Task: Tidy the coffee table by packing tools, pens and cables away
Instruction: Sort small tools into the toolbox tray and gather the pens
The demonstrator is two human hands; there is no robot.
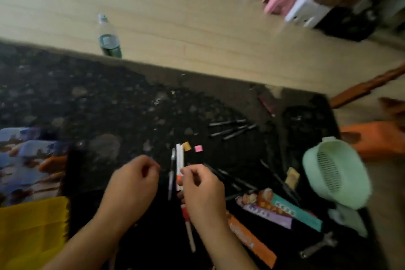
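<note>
over the dark counter (pixel 87 94), a person is holding a bunch of white pens (pixel 180 160).
the right hand (pixel 202 195) is gripping the white pens just above the counter's near middle. the left hand (pixel 131 184) is hovering just beside it with fingers curled, and blur is hiding whether it is holding anything. black pens (pixel 230 128) are lying loose farther back, and a green basket (pixel 335 173) is sitting at the right edge.

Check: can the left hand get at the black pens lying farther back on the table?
Probably yes. The left hand seems to hold nothing, and the black pens lie uncovered; only the white pens held by the right hand stand partly between.
</note>
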